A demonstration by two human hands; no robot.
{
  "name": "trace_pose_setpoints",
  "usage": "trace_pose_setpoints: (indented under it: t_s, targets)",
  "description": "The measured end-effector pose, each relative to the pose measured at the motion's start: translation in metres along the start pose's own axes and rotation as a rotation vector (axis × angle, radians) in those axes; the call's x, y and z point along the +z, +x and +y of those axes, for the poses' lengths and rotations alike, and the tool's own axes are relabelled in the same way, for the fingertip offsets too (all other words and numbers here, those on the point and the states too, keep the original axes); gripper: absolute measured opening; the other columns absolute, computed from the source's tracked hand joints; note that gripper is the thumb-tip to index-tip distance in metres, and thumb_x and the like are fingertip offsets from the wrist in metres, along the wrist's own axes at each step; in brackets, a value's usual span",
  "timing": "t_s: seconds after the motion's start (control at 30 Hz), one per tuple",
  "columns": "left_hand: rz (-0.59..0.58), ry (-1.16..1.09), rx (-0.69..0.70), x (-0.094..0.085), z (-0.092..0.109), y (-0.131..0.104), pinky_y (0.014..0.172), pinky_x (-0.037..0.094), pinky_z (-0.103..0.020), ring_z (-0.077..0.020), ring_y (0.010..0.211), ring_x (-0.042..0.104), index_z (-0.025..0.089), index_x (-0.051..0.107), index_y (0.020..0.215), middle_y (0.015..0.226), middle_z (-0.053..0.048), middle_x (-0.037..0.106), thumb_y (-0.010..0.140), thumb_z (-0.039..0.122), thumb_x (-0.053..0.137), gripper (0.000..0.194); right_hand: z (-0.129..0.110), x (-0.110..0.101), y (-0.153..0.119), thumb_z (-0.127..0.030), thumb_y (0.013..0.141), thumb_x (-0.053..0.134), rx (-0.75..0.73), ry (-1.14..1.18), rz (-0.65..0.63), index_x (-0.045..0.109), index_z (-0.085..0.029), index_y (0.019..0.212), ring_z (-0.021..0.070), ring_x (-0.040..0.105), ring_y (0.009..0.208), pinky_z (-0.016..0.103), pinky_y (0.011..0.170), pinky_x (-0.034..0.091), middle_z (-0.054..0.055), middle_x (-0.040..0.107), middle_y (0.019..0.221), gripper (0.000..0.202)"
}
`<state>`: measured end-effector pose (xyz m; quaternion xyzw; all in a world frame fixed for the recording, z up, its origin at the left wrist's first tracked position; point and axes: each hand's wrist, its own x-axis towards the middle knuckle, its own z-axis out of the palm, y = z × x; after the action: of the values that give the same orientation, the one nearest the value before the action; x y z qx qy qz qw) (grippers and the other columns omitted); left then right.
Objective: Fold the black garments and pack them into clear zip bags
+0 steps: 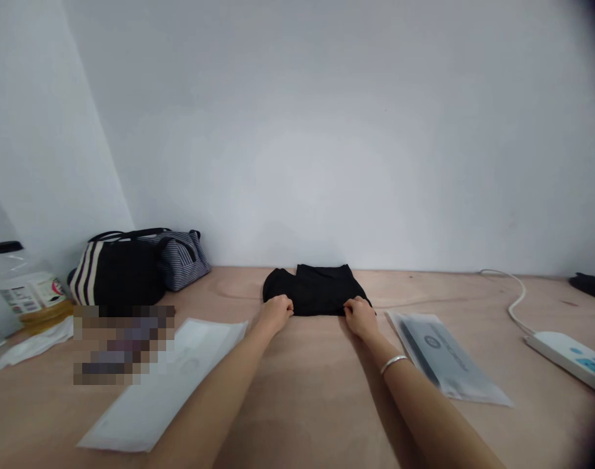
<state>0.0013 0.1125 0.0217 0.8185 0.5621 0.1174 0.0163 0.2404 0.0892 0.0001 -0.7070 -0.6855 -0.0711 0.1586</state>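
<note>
A folded black cloth [319, 290] lies on the wooden table near the wall, its near edge facing me. My left hand [278, 314] pinches the near left part of this edge. At the near right corner, my right hand [360, 317] is closed on the cloth too, with a silver bangle on the wrist. To the left of my left forearm lies a flat white plastic bag [165, 384]. Right of my right hand is a frosted plastic bag [446, 358] with a dark item inside and printing on it.
Black and striped bags [126, 273] stand at the back left, beside a large bottle [36, 296] of yellow liquid. A pixelated patch covers something before them. At the right are a white power strip [571, 355] with its cable and a black item [590, 284].
</note>
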Motion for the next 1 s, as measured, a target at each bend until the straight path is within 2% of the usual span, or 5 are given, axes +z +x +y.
trace_pose_setpoints:
  t_s: [0.37, 0.53, 0.7, 0.77, 1.0]
  targets:
    - [0.04, -0.02, -0.1, -0.001, 0.021, -0.005, 0.076, 0.047, -0.038, -0.0187, 0.091, 0.055, 0.017, 0.05, 0.11, 0.11, -0.007, 0.052, 0.086, 0.029, 0.049, 0.026, -0.006, -0.022, -0.016, -0.013, 0.087, 0.028, -0.031, -0.049, 0.047, 0.05, -0.015, 0.103, 0.0229, 0.046, 0.096, 0.034, 0.079, 0.026, 0.012, 0.054, 0.101, 0.027]
    - [0.029, -0.021, 0.004, -0.035, 0.022, -0.014, 0.083, 0.041, -0.04, -0.0197, 0.093, 0.054, 0.016, 0.055, 0.1, 0.103, -0.006, 0.056, 0.088, 0.028, 0.046, 0.019, -0.005, -0.044, -0.028, -0.009, 0.084, 0.031, -0.179, -0.02, -0.049, 0.052, -0.016, 0.097, 0.0207, 0.047, 0.097, 0.033, 0.083, 0.024, 0.009, 0.058, 0.097, 0.026]
    - [-0.147, -0.064, 0.241, -0.078, 0.029, -0.082, 0.084, 0.037, -0.03, -0.0164, 0.082, 0.058, 0.022, 0.062, 0.074, 0.078, 0.001, 0.063, 0.08, 0.023, 0.055, 0.01, 0.015, -0.088, -0.078, -0.017, 0.075, 0.049, -0.413, 0.076, -0.296, 0.057, -0.02, 0.079, 0.013, 0.056, 0.074, 0.023, 0.068, 0.034, -0.001, 0.063, 0.078, 0.009]
    - [-0.296, -0.113, 0.327, -0.085, 0.035, -0.115, 0.069, 0.042, -0.022, -0.0132, 0.067, 0.059, 0.025, 0.062, 0.066, 0.065, 0.006, 0.062, 0.071, 0.027, 0.064, 0.006, 0.022, -0.102, -0.097, -0.023, 0.077, 0.049, -0.492, 0.273, -0.628, 0.057, -0.02, 0.084, 0.0111, 0.056, 0.063, 0.02, 0.055, 0.035, -0.001, 0.062, 0.072, 0.012]
    - [-0.221, -0.204, 0.32, -0.043, 0.057, -0.155, 0.102, 0.013, -0.05, -0.0272, 0.128, 0.018, 0.033, 0.032, 0.13, 0.14, -0.003, 0.028, 0.084, 0.044, 0.042, 0.048, 0.008, -0.076, -0.11, -0.041, 0.085, 0.036, -0.394, 0.278, -0.373, 0.048, -0.016, 0.12, 0.0239, 0.042, 0.114, 0.037, 0.092, 0.032, 0.014, 0.046, 0.125, 0.045]
